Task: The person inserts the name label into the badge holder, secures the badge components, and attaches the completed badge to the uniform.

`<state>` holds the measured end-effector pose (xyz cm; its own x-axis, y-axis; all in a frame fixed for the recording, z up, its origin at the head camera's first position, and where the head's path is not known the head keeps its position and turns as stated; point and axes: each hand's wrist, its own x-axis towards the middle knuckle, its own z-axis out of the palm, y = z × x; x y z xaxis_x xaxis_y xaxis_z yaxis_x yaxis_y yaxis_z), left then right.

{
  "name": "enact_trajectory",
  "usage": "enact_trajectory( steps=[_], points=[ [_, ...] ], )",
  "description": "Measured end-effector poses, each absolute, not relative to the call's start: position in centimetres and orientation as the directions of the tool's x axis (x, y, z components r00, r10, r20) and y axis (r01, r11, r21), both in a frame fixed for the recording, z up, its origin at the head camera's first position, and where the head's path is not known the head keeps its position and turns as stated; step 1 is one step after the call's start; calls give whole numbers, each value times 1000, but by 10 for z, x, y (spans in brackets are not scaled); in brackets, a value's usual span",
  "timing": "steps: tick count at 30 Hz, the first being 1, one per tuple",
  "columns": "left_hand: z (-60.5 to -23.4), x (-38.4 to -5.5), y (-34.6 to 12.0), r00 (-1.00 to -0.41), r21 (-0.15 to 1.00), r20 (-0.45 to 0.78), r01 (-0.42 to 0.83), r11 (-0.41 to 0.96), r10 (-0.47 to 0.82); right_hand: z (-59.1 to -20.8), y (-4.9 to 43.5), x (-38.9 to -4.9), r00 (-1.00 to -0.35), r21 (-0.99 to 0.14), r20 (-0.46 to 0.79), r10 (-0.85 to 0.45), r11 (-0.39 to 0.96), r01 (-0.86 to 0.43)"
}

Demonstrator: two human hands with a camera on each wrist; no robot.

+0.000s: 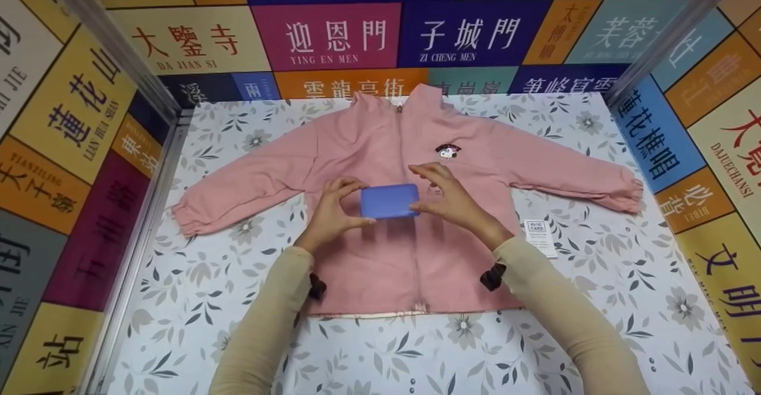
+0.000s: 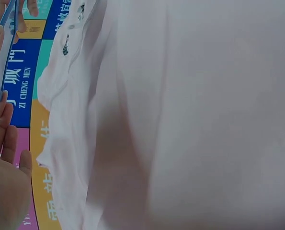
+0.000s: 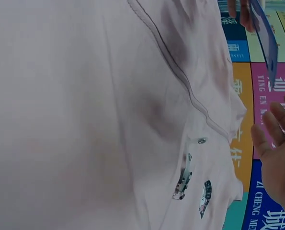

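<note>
A flat blue rectangular slab (image 1: 390, 200), about phone-sized, is held up over the front of a pink zip jacket (image 1: 368, 276). Side-on in the left wrist view, the slab (image 2: 6, 52) looks thin, with a blue edge. My left hand (image 1: 334, 212) grips its left end between thumb and fingers. At its right end my right hand (image 1: 449, 201) has the thumb at the lower corner. In the right wrist view, the fingers of that hand (image 3: 281, 153) are spread and apart from the slab (image 3: 267, 43).
The jacket lies spread, both sleeves out, on a table (image 1: 196, 347) with a floral cover. A white printed card (image 1: 540, 239) lies beside its right side. Panels with printed characters (image 1: 336, 35) stand behind and on both sides, joined by metal posts (image 1: 116, 44).
</note>
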<state>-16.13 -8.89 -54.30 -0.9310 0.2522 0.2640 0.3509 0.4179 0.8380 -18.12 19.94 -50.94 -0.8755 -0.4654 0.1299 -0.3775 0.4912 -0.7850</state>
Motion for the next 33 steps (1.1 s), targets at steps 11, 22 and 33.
enact_trajectory(
  steps=[11, 22, 33],
  points=[
    [-540, -161, -87, -914, 823, 307, 395, 407, 267, -510, 198, -173, -830, -613, 134, -541, 613, -499],
    [-539, -159, -87, -912, 848, 247, 366, 382, 327, -511, 201, -172, -826, -568, 177, -535, 630, -529],
    [-537, -156, -81, -920, 962, 126, 205, 181, 371, -514, 203, -172, -804, -496, 236, -546, 644, -583]
  ],
)
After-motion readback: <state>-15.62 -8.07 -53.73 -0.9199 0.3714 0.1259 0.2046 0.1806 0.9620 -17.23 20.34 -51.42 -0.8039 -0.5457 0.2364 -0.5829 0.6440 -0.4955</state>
